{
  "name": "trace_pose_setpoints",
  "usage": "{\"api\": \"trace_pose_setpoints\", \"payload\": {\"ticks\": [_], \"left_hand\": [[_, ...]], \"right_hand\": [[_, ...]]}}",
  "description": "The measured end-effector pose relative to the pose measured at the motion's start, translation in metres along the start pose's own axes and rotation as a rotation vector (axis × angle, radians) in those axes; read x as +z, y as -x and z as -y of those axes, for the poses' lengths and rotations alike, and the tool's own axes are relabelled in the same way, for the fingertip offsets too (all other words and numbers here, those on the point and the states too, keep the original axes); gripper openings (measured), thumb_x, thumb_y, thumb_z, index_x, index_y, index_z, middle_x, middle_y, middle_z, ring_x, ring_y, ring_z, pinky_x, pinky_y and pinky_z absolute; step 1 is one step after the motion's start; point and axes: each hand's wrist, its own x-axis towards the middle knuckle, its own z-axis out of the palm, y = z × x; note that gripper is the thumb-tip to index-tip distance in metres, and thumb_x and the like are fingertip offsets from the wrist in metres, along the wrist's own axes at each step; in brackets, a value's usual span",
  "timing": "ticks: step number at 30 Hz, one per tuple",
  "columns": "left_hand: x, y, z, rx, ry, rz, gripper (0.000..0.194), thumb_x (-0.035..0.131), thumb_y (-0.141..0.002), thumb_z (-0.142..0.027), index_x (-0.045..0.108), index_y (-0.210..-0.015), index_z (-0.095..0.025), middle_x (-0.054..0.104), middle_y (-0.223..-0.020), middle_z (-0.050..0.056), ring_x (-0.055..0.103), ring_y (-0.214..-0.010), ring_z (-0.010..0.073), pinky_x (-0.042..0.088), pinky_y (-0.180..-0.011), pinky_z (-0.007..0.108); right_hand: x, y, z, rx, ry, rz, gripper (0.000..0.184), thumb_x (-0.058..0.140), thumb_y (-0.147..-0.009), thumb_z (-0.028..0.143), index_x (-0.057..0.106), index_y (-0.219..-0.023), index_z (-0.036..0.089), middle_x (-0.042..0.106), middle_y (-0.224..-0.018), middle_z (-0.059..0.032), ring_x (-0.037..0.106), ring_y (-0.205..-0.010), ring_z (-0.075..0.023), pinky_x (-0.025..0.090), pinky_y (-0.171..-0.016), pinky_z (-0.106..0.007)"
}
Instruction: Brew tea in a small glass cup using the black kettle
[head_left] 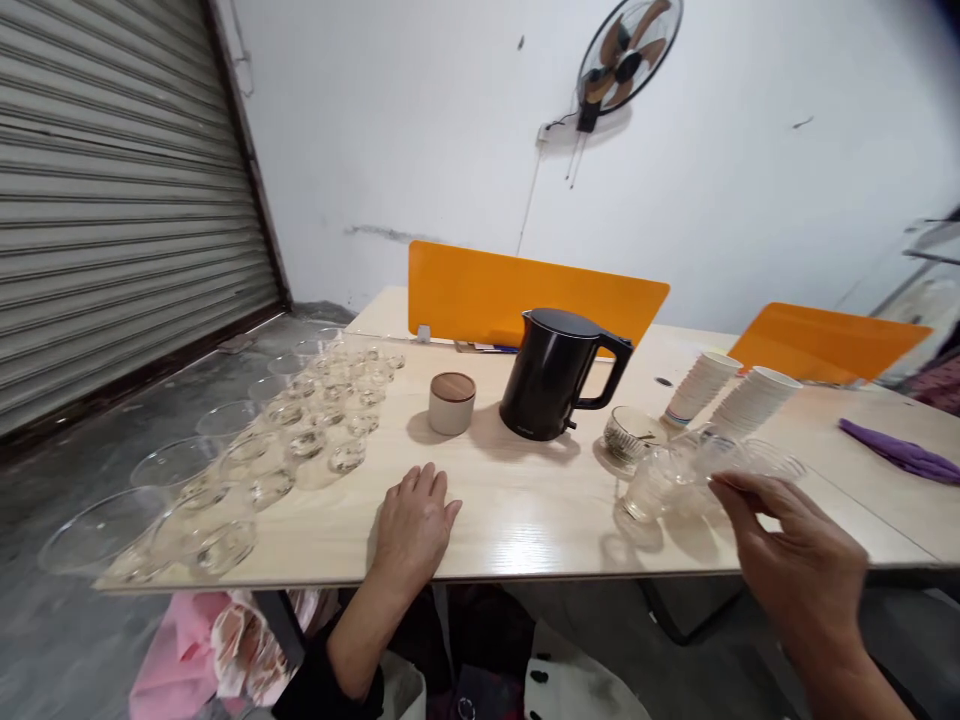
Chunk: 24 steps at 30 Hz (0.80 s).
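Note:
My left hand (414,522) lies flat on the wooden table (525,510) near its front edge, fingers apart and holding nothing. My right hand (799,565) is raised at the right, its fingertips on the rim of a stack of clear plastic cups (694,472) lying on its side. A black electric kettle (556,373) stands at the middle of the table. Left of the kettle sits a small beige jar with a wooden lid (451,402). A small glass strainer cup (628,434) sits to the right of the kettle.
Several clear glass cups (300,440) stand in rows along the table's left side. Two stacks of paper cups (731,395) lie at the right. Orange dividers (525,290) stand behind, a purple cloth (904,452) lies far right. A pink bag (180,650) sits under the table.

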Motion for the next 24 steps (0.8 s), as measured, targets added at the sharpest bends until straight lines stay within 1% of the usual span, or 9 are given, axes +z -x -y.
{"api": "trace_pose_setpoints", "payload": {"ticks": [2, 4, 8, 10, 13, 16, 18, 21, 24], "left_hand": [[0.0, 0.0, 0.002, -0.031, 0.055, -0.016, 0.035, 0.053, -0.1, -0.028, 0.061, -0.132, -0.018, 0.057, -0.145, 0.014, 0.048, -0.135, 0.0308, 0.045, -0.105, 0.046], [0.001, -0.001, 0.007, -0.069, 0.131, -0.021, 0.034, 0.049, -0.1, -0.026, 0.061, -0.131, -0.017, 0.058, -0.143, 0.014, 0.051, -0.132, 0.0283, 0.045, -0.106, 0.044], [0.005, -0.002, 0.021, -0.122, 0.357, -0.095, 0.036, 0.041, -0.102, -0.024, 0.064, -0.129, -0.015, 0.063, -0.138, 0.014, 0.053, -0.131, 0.0255, 0.045, -0.111, 0.044], [0.008, -0.002, 0.027, -0.149, 0.468, -0.166, 0.038, 0.038, -0.102, -0.022, 0.065, -0.128, -0.015, 0.065, -0.136, 0.013, 0.055, -0.13, 0.0241, 0.045, -0.113, 0.044], [0.011, -0.002, 0.031, -0.201, 0.563, -0.256, 0.039, 0.039, -0.101, -0.021, 0.066, -0.128, -0.016, 0.066, -0.135, 0.012, 0.057, -0.13, 0.0229, 0.045, -0.114, 0.044], [0.011, -0.001, 0.031, -0.223, 0.589, -0.282, 0.038, 0.041, -0.1, -0.022, 0.065, -0.129, -0.015, 0.066, -0.136, 0.012, 0.057, -0.13, 0.0227, 0.045, -0.115, 0.043], [0.01, -0.001, 0.03, -0.222, 0.597, -0.282, 0.038, 0.041, -0.1, -0.022, 0.065, -0.13, -0.015, 0.066, -0.135, 0.012, 0.057, -0.129, 0.0226, 0.045, -0.115, 0.043], [0.008, -0.002, 0.029, -0.218, 0.609, -0.277, 0.038, 0.042, -0.1, -0.022, 0.064, -0.131, -0.017, 0.066, -0.135, 0.011, 0.058, -0.129, 0.0224, 0.045, -0.115, 0.043], [0.006, -0.002, 0.029, -0.213, 0.619, -0.259, 0.038, 0.044, -0.099, -0.021, 0.064, -0.131, -0.016, 0.066, -0.135, 0.011, 0.057, -0.128, 0.0227, 0.045, -0.115, 0.042]], "right_hand": [[0.003, -0.002, 0.02, -0.04, -0.048, -0.005, 0.019, 0.063, -0.095, 0.042, 0.072, -0.097, 0.026, 0.074, -0.097, -0.0038, 0.07, -0.083, -0.0212, 0.051, -0.078, -0.033], [0.017, -0.001, 0.042, -0.106, -0.153, 0.057, 0.015, 0.063, -0.095, 0.039, 0.071, -0.097, 0.026, 0.074, -0.098, -0.0035, 0.07, -0.086, -0.0218, 0.052, -0.081, -0.034], [0.067, 0.007, 0.092, -0.223, -0.434, 0.278, 0.012, 0.059, -0.097, 0.031, 0.069, -0.094, 0.026, 0.073, -0.093, -0.0028, 0.069, -0.086, -0.0199, 0.052, -0.081, -0.031], [0.094, 0.011, 0.117, -0.235, -0.514, 0.375, 0.015, 0.055, -0.099, 0.029, 0.069, -0.093, 0.025, 0.073, -0.093, -0.0036, 0.069, -0.085, -0.0193, 0.052, -0.078, -0.03], [0.131, 0.016, 0.147, -0.25, -0.574, 0.471, 0.02, 0.05, -0.101, 0.028, 0.069, -0.093, 0.024, 0.072, -0.093, -0.0048, 0.068, -0.085, -0.0191, 0.05, -0.077, -0.029], [0.16, 0.019, 0.165, -0.269, -0.575, 0.547, 0.023, 0.048, -0.101, 0.029, 0.069, -0.095, 0.024, 0.071, -0.093, -0.005, 0.067, -0.085, -0.0191, 0.049, -0.078, -0.029], [0.174, 0.02, 0.172, -0.286, -0.553, 0.585, 0.023, 0.047, -0.101, 0.028, 0.07, -0.096, 0.024, 0.072, -0.094, -0.005, 0.067, -0.085, -0.019, 0.048, -0.079, -0.028], [0.185, 0.02, 0.178, -0.307, -0.519, 0.612, 0.023, 0.048, -0.101, 0.026, 0.07, -0.097, 0.023, 0.072, -0.097, -0.0051, 0.066, -0.088, -0.0187, 0.047, -0.079, -0.028], [0.187, 0.018, 0.181, -0.316, -0.48, 0.616, 0.022, 0.049, -0.1, 0.024, 0.071, -0.097, 0.023, 0.071, -0.097, -0.0048, 0.066, -0.089, -0.0186, 0.045, -0.078, -0.027]]}}
